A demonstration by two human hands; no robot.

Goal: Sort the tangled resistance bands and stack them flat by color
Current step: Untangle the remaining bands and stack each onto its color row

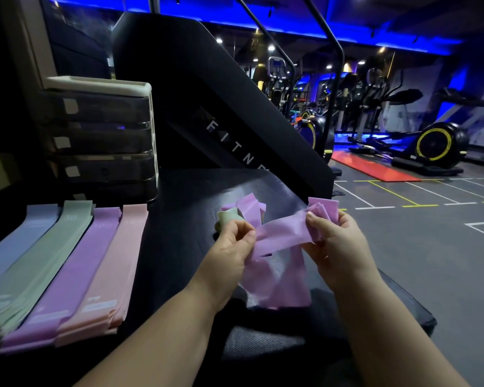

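Purple bands (280, 233) are hanging in a twisted bunch between our two hands, just above the dark surface (185, 208) and toward its right side. We are holding one thin, translucent strip taut between the hands, while loose loops are sagging below it and crumpled ends are sticking up behind. Our left hand (232, 241) is pinching the strip's left end, its fingers (242, 229) curled tight on it, and a pale green band (226, 217) is poking out just beside that hand. Our right hand (333, 236) is gripping the bunched right end, fingers clamped around it.

On the left of the surface, four flat stacks are lying side by side, edges touching: a blue stack (20, 241), a green stack (48, 247), a purple stack (76, 272) and a pink stack (112, 269). Behind them a drawer unit (101, 135) is standing with its dark, smoky drawers closed; we cannot tell what they are holding.
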